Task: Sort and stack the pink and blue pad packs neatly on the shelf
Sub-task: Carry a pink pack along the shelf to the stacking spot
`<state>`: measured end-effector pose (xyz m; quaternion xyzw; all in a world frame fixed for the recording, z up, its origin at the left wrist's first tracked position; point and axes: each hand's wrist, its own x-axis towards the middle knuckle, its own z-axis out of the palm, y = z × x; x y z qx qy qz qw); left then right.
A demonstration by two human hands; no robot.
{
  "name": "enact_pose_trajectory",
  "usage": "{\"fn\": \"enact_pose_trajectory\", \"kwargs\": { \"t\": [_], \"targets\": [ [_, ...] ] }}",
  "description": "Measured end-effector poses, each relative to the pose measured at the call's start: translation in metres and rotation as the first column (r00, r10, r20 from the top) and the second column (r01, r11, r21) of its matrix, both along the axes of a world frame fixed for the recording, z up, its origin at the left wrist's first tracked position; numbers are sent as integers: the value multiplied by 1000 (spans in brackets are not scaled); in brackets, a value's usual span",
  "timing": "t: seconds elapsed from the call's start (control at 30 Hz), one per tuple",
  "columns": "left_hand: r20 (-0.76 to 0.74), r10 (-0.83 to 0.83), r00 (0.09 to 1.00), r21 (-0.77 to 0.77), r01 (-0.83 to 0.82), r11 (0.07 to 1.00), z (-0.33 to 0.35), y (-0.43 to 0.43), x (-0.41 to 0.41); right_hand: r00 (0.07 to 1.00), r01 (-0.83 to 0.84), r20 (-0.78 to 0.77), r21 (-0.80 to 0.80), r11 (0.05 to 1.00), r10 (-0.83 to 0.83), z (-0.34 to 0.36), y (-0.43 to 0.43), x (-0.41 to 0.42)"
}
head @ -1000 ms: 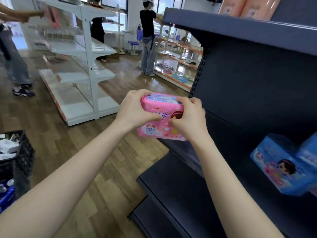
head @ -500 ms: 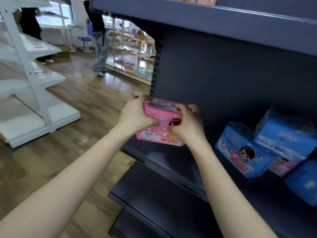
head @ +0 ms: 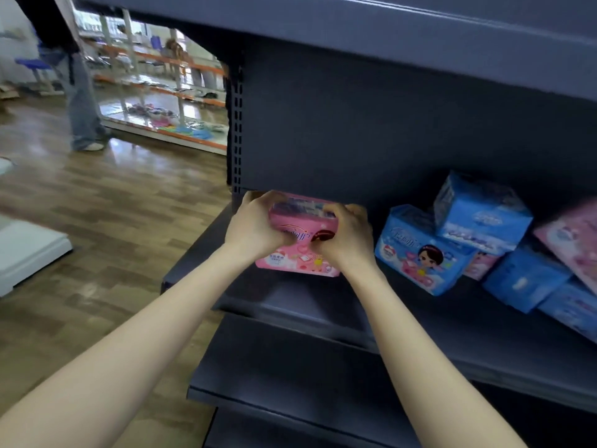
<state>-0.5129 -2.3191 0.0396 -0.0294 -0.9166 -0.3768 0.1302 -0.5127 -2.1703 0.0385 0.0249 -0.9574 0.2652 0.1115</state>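
Shelf [head: 323, 302] by wood floor [head: 122, 227]: left hand [head: 255, 226], right hand [head: 345, 236] fingers grip pink pack [head: 300, 253].

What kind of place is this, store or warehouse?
Likely a shop, real or mock-up: a pink pack is held at a dark gondola shelf carrying blue pad packs; further display racks stand across the wood floor, another person near them.
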Motion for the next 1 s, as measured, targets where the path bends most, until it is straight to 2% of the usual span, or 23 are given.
{"fn": "enact_pose_trajectory", "kwargs": {
  "t": [0.43, 0.87, 1.0],
  "targets": [
    [-10, -156, 988, -155, 153, 976, -13, 0, -38, 998, 54, -23, 141, 989, -52, -8, -6, -19],
    [-35, -215, 976, -241, 200, 950, -17, 14, -72, 992, 100, -91, 149, 984, -87, -16, 5, -54],
    [-57, -236, 970, -221, 219, 950, -17, 16, -90, 991, 100, -97, 135, 986, -87, -17, 10, -68]
  ]
}}
